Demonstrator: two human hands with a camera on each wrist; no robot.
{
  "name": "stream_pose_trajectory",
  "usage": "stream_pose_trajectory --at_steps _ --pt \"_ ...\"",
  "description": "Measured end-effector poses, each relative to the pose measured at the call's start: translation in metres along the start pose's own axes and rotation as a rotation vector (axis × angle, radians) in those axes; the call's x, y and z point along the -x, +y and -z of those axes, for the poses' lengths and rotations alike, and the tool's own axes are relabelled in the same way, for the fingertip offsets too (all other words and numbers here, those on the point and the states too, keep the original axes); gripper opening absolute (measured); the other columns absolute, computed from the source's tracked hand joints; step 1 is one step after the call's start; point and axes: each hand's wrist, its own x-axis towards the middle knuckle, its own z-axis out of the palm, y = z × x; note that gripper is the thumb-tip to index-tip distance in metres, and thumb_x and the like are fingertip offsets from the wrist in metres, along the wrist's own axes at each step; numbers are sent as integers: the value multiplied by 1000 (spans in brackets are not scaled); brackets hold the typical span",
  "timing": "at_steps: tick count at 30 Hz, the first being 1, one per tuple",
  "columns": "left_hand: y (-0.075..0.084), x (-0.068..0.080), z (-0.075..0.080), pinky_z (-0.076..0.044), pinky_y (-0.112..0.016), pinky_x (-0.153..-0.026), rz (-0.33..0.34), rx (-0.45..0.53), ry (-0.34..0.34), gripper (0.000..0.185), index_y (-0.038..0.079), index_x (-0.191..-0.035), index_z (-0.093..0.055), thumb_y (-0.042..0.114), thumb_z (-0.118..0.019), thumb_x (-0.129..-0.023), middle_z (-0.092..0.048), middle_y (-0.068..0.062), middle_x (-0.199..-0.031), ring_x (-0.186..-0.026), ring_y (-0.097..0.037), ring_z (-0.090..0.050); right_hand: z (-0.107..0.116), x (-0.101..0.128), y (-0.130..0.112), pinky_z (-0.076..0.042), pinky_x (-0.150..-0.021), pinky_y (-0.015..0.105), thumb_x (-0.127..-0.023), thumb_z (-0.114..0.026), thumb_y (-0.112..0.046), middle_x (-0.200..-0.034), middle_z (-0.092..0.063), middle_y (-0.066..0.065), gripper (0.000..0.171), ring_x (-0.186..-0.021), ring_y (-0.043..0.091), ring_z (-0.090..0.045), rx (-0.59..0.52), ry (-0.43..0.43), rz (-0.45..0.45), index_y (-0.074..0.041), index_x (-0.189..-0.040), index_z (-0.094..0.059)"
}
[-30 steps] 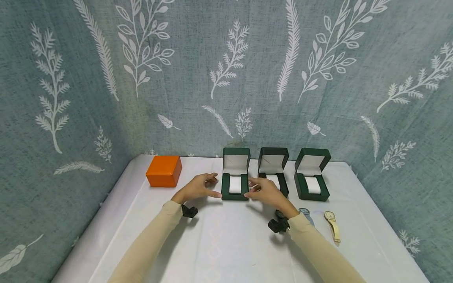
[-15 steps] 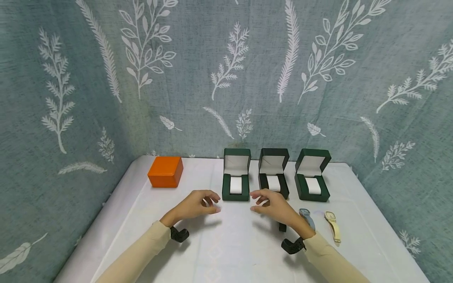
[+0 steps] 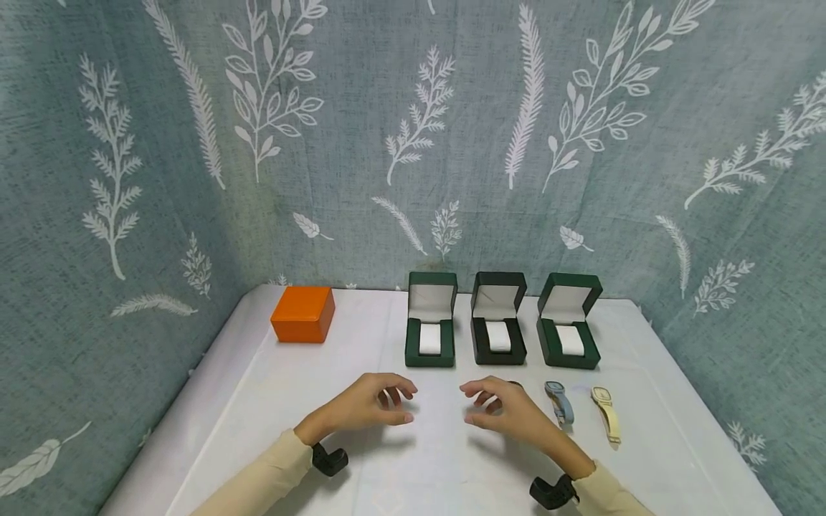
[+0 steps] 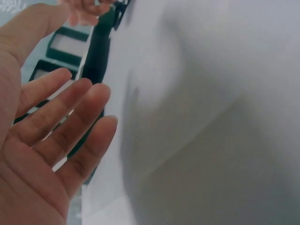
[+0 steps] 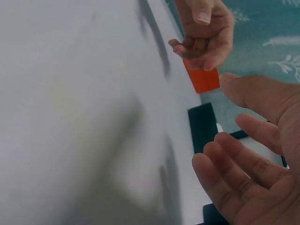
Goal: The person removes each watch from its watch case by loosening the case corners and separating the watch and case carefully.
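Observation:
My left hand (image 3: 368, 403) hovers over the white table with loosely bent fingers and holds nothing. Opposite it, my right hand (image 3: 510, 407) is in the same pose, also holding nothing. Just beyond both hands stands a dark green watch box (image 3: 414, 358), lid up, with a white cushion (image 3: 429, 338) inside. To its right are a darker open watch box (image 3: 480, 351) and another green open watch box (image 3: 551, 347), each with a white cushion. Right of my right hand lie a blue watch (image 3: 559, 403) and a yellow watch (image 3: 606, 414). A dark object behind that hand is mostly hidden.
A closed orange box (image 3: 302, 314) sits at the back left of the white-covered table (image 3: 400, 473). Teal leaf-patterned cloth (image 3: 361, 165) hangs behind the table and along both sides. Each wrist wears a black camera band (image 3: 330, 459).
Both hands have left the sides of the left green watch box and drawn back toward the body. The box stays in place, and the middle box and blue watch are now more exposed.

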Motion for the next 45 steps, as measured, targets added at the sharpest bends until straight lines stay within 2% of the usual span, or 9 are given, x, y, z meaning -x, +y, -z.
stream_pose_trajectory --at_steps 7,15,21,29,37,41,45 --pt "2 4 -8 -57 -34 -81 -21 10 -7 48 10 -126 -70 39 -81 -90 -72 -2 -114 -90 -16 -67 -7 10 -1 -60 -78 32 -90 -82 -28 -115 -69 11 45 -97 27 -68 -36 -10 54 -7 -127 -69" --pt "7 8 -9 -57 -32 -80 -22 19 -28 47 9 -127 -69 38 -80 -91 -73 -3 -111 -89 -13 -67 -10 13 -1 -60 -77 31 -91 -82 -27 -115 -69 10 44 -96 23 -68 -31 -7 58 -7 -128 -69" --pt "7 10 -3 -58 -35 -80 -44 -13 11 47 9 -127 -69 38 -80 -91 -72 -4 -114 -90 -14 -67 -12 10 1 -59 -79 30 -91 -81 -31 -116 -69 9 47 -97 20 -68 -13 -10 37 -7 -129 -69" --pt "-3 14 23 -58 -34 -79 -60 -33 102 46 6 -126 -69 35 -81 -92 -72 -9 -115 -89 -11 -68 -14 1 -2 -59 -81 30 -91 -80 -33 -118 -69 7 49 -98 20 -68 -9 3 28 -8 -131 -67" --pt "-13 32 53 -57 -35 -79 -8 -64 262 36 24 -122 -70 36 -82 -90 -71 -9 -112 -91 -13 -67 -23 -12 -10 -60 -79 32 -91 -81 -28 -113 -69 12 46 -95 21 -69 -18 46 68 -8 -130 -68" --pt "-20 41 70 -57 -33 -81 25 -66 330 36 26 -122 -70 36 -82 -90 -71 -3 -113 -91 -13 -67 -29 -21 -12 -59 -79 31 -91 -81 -28 -112 -69 11 46 -94 20 -68 -14 61 60 -10 -131 -68" --pt "-29 51 92 -56 -32 -82 60 -79 411 37 21 -123 -71 33 -82 -90 -71 -2 -116 -92 -15 -67 -37 -38 -18 -58 -80 29 -92 -81 -30 -113 -69 8 46 -95 17 -67 -35 54 51 -14 -133 -67"
